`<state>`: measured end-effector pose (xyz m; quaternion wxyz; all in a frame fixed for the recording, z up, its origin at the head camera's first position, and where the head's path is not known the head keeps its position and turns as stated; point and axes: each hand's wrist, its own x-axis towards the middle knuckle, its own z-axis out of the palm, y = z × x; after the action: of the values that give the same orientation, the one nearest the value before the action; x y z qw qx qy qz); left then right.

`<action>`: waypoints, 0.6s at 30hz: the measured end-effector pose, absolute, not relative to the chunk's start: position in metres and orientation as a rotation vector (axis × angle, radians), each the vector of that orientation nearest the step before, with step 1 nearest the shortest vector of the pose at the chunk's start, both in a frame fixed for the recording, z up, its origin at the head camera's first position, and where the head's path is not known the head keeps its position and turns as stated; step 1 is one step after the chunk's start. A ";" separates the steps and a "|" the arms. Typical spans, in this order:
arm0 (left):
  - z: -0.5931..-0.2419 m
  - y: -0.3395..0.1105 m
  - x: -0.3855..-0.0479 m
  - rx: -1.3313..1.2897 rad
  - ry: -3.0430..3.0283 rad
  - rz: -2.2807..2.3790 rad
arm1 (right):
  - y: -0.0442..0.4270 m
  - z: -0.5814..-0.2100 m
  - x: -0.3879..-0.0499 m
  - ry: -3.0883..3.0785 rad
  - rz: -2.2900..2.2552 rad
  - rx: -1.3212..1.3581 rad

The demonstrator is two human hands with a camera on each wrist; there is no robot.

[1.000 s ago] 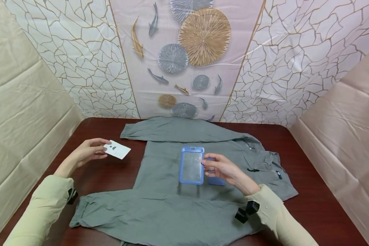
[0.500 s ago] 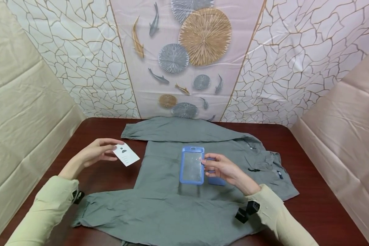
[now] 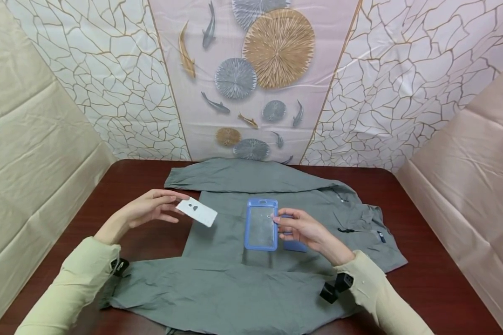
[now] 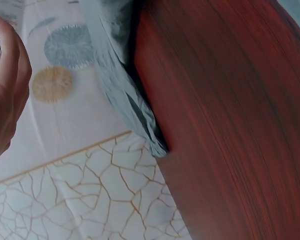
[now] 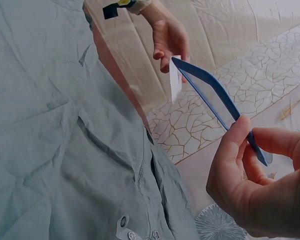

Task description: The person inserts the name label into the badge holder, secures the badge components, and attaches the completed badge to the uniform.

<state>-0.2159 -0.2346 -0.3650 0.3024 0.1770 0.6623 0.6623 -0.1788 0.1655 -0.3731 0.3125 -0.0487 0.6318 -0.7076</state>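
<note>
My left hand (image 3: 152, 208) pinches a small white card (image 3: 198, 212) at its left corner, fingers mostly extended. The card is tilted and bears a dark figure mark; it hangs over the left part of a grey-green jacket (image 3: 218, 288). In my right hand (image 3: 303, 230) is a blue-rimmed badge holder (image 3: 261, 225) with a clear window, held upright by its right edge between thumb and fingers. Under that hand a second blue piece (image 3: 295, 245) lies on the jacket, partly hidden. Seen from the right wrist, the holder (image 5: 217, 90) is nearly edge-on, with the card (image 5: 175, 82) beyond it.
The jacket lies spread over a dark red-brown table (image 3: 159, 242), one sleeve (image 3: 234, 174) at the back and one in front. A patterned cloth backdrop (image 3: 251, 111) rises behind the table, with beige cloth (image 3: 37, 139) at both sides.
My left hand has moved right with the card, from over the bare table to over the jacket, and the card has turned. The right hand and holder stay almost still.
</note>
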 end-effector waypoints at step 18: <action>-0.363 -0.184 -0.206 0.603 1.836 1.662 | 0.164 -0.375 -0.178 1.653 -1.875 -0.135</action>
<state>-0.2062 -0.1841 -0.3635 0.2921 0.2264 0.6890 0.6235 -0.1782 0.1643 -0.3746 0.3138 -0.0513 0.6271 -0.7111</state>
